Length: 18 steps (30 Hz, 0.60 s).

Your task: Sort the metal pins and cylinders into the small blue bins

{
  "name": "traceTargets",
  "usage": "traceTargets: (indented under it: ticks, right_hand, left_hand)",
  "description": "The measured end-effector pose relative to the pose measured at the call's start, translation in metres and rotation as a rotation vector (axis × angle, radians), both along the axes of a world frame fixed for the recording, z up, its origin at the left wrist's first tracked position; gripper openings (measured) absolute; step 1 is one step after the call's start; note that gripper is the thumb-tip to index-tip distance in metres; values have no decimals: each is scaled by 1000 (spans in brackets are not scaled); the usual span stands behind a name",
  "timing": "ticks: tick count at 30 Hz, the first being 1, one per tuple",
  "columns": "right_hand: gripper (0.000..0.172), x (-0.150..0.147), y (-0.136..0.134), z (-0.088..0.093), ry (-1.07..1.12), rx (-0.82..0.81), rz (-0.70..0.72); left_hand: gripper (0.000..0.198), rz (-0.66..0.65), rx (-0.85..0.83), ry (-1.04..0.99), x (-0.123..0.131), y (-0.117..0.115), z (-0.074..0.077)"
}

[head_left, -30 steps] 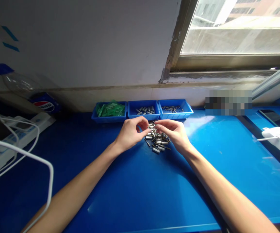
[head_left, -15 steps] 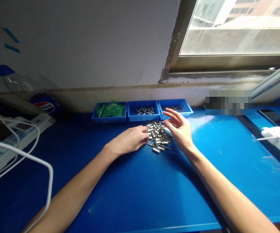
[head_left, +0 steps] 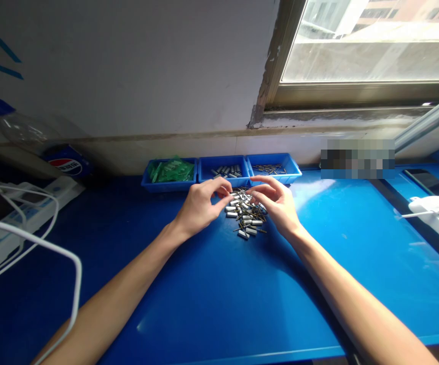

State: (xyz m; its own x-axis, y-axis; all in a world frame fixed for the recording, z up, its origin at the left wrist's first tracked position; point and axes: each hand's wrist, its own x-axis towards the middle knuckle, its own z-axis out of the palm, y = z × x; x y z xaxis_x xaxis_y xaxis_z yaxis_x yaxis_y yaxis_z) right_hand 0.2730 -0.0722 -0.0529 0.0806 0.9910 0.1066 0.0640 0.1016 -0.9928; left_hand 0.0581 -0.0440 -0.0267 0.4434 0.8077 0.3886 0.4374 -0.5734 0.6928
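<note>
A loose pile of white blocks and thin dark metal pins [head_left: 246,215] lies on the blue table [head_left: 211,299]. At its upper left is my left hand [head_left: 206,203], thumb and fingertips pinched on something too small to make out. My right hand [head_left: 276,203] hovers over the pile's right side, fingers curved and apart, with nothing visible between them. Behind the pile stand three blue bins: one with green packets [head_left: 172,170], a middle one with white and dark blocks [head_left: 227,171], and a right one with thin pins [head_left: 269,168].
White power strips lie at the left [head_left: 25,223] and right [head_left: 438,218]. A white cable [head_left: 75,284] crosses my left forearm. A Pepsi bottle [head_left: 65,161] is at the back left, and a phone [head_left: 419,181] at the right. A blurred-out patch [head_left: 357,158] is by the wall.
My left hand has risen from the pile's left edge and turned, showing its thumb and fingertips. My right hand has shifted slightly left and its fingers have drawn lower over the pile.
</note>
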Motion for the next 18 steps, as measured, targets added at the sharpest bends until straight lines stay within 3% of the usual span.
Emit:
traceTargets:
  ticks: [3, 9, 15, 18]
  right_hand:
    - [35, -1, -2, 3, 12, -20, 82]
    - [34, -2, -2, -1, 30, -47, 158]
    - [29, -2, 1, -7, 21, -59, 101]
    - [26, 2, 4, -7, 17, 20, -49]
  left_hand:
    - [8, 48, 21, -37, 0, -1, -1]
    - [8, 10, 34, -36, 2, -3, -2]
    - [13, 15, 9, 33, 1, -1, -7]
    - [8, -64, -5, 213, -3, 3, -13]
